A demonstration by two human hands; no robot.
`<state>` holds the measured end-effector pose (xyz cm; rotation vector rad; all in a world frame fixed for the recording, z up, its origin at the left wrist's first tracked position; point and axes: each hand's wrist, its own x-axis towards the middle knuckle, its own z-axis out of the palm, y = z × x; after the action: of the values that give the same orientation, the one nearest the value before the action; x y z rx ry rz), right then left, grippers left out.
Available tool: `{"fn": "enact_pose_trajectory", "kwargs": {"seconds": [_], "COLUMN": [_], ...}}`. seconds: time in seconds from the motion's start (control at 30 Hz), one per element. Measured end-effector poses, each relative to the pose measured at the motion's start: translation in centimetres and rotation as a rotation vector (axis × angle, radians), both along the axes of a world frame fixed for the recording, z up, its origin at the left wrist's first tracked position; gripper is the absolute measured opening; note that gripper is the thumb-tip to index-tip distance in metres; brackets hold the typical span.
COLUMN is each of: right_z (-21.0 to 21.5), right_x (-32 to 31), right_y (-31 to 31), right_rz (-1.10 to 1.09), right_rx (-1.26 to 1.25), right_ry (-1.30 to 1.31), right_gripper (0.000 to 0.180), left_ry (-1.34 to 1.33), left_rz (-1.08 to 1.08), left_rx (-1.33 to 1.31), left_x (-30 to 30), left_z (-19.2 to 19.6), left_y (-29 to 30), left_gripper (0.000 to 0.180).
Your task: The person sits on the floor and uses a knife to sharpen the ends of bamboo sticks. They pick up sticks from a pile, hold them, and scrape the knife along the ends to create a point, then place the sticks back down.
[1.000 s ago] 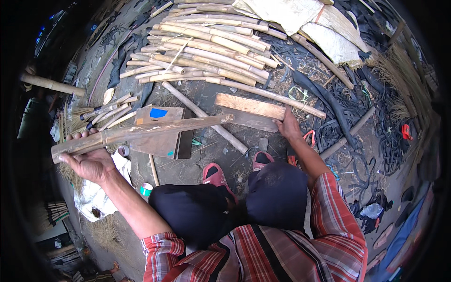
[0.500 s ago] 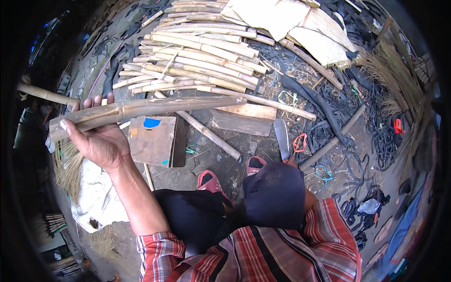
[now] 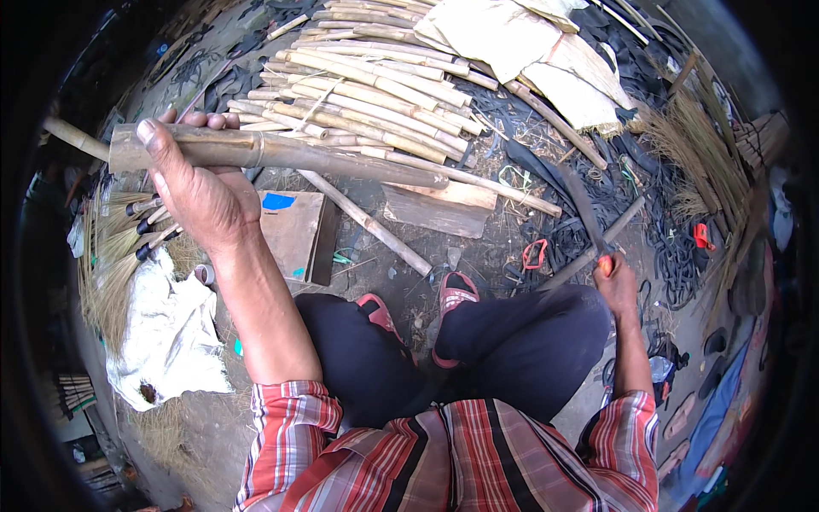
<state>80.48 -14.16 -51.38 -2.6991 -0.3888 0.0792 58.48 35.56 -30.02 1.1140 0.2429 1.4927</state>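
Observation:
A thick bamboo pole (image 3: 281, 155) lies across my left hand (image 3: 203, 175), which wraps round it near its left end, thumb on top. Its right end reaches over the wooden block (image 3: 435, 211) on the ground. Out to the right, my right hand (image 3: 618, 277) grips a large knife (image 3: 583, 203) by its orange handle, the blade angled up and away from me. Blade and bamboo are well apart. Below the raised bamboo sits a wooden box (image 3: 294, 235) with a blue patch on it.
A stack of cut bamboo poles (image 3: 367, 90) lies ahead, beside pale sacks (image 3: 520, 34). Black rubber strips (image 3: 563, 218) tangle on the right, near bundled grass brooms (image 3: 695, 162). More brooms (image 3: 115, 247) and a white sack (image 3: 166, 341) are at the left.
My right hand has brought the knife up from beside my knee, out to the right. The bamboo in my left hand has shifted, its left end higher, and my knees have spread.

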Motion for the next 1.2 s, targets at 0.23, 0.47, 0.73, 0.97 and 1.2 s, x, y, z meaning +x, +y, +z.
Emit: {"fn": "enact_pose_trajectory", "kwargs": {"seconds": [0.23,0.47,0.73,0.97,1.2], "right_z": [11.6,14.9,11.3,11.3,11.7], "right_x": [-2.9,-10.1,-16.6,-18.9,-20.4], "right_y": [8.1,19.5,24.2,26.2,28.2], "right_rz": [0.077,0.212,0.203,0.342,0.485], "right_rx": [0.458,1.005,0.999,0.814,0.788], "right_ry": [-0.088,0.136,0.26,0.081,0.056], "right_gripper": [0.024,0.025,0.019,0.022,0.023], "left_ry": [-0.022,0.048,-0.095,-0.084,-0.194], "left_rz": [-0.005,-0.053,0.053,0.064,0.036], "left_rx": [0.074,0.136,0.122,0.034,-0.004], "left_x": [-1.8,-0.6,-3.8,-4.3,-7.1], "left_z": [2.0,3.3,4.6,3.7,4.0], "left_y": [-0.7,-1.0,-1.4,-2.0,-2.3], "left_gripper": [0.052,0.054,0.041,0.037,0.036]}}
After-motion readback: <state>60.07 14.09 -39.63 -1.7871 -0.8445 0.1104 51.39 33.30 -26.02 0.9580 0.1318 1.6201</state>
